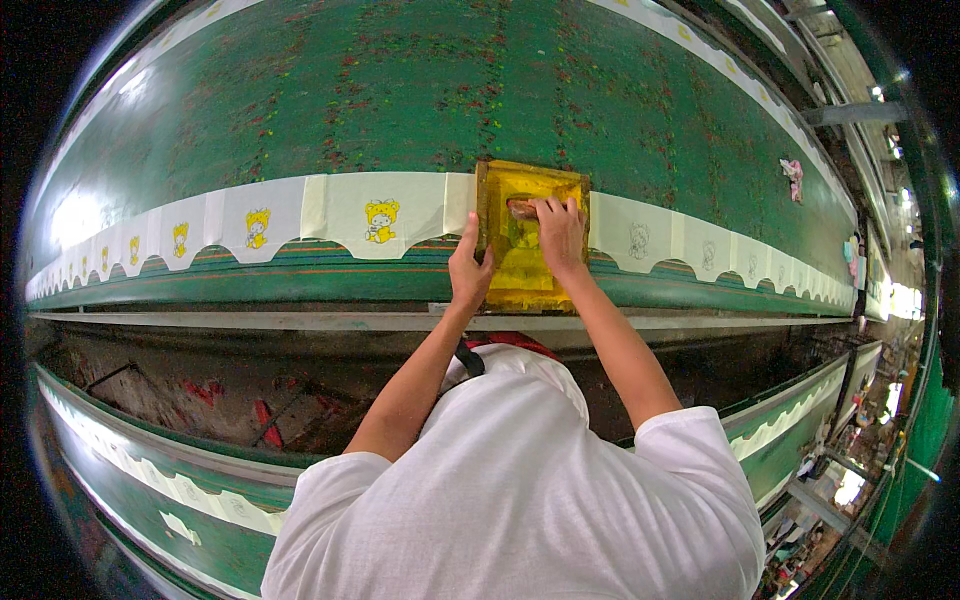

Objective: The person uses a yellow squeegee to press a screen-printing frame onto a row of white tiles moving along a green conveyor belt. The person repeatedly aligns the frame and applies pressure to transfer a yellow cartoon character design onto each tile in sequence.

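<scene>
A wooden-edged screen printing frame (482, 200) lies across the strip of white cut fabric pieces at the middle of the long green table. Its mesh is coated yellow, with wet yellow ink (520, 238) inside. My left hand (468, 268) grips the frame's left side, fingers along the wood. Inside the frame, my right hand (562, 235) is closed around a small reddish-brown squeegee (522, 208), near the upper part of the mesh. Left of the frame, white pieces carry a yellow printed bear figure (381, 220). On the right, pieces show only a grey outline figure (639, 240).
The green table (420, 90) is speckled with dried ink and curves off both sides. A pink-and-white scrap (792, 178) lies at its far right. Behind me runs another green table (150, 500) with white pieces, across a dark aisle (200, 370).
</scene>
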Demonstrator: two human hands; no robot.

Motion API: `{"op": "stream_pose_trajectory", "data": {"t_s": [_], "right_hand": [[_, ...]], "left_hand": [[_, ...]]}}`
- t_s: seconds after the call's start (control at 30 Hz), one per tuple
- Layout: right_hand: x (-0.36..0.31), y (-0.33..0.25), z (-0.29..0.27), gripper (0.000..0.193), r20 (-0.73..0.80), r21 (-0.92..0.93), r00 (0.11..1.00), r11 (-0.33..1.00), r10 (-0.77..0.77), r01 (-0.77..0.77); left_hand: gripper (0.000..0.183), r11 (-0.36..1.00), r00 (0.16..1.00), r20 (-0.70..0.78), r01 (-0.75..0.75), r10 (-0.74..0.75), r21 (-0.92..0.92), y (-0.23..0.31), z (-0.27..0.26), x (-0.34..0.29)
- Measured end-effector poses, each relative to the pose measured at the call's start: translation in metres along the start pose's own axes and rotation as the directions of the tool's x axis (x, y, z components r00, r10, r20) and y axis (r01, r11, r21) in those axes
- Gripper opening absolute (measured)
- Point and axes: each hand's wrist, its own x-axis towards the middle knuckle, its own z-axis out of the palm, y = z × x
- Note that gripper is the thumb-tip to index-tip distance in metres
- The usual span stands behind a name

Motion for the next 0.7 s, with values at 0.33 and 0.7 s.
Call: {"op": "stream_pose_trajectory", "data": {"t_s": [0.33,0.7], "right_hand": [[0.004,0.032,-0.034,0.035,0.208,0.036,0.936,0.954,0.285,-0.298],[0.006,0.021,-0.009,0.033,0.164,-0.039,0.953,0.967,0.253,-0.25]], "left_hand": [[0.083,0.999,0.999,0.007,0.035,-0.036,0.023,-0.001,0.0,-0.001],[0.085,0.999,0.999,0.009,0.036,-0.036,0.003,-0.001,0.0,0.0]]}}
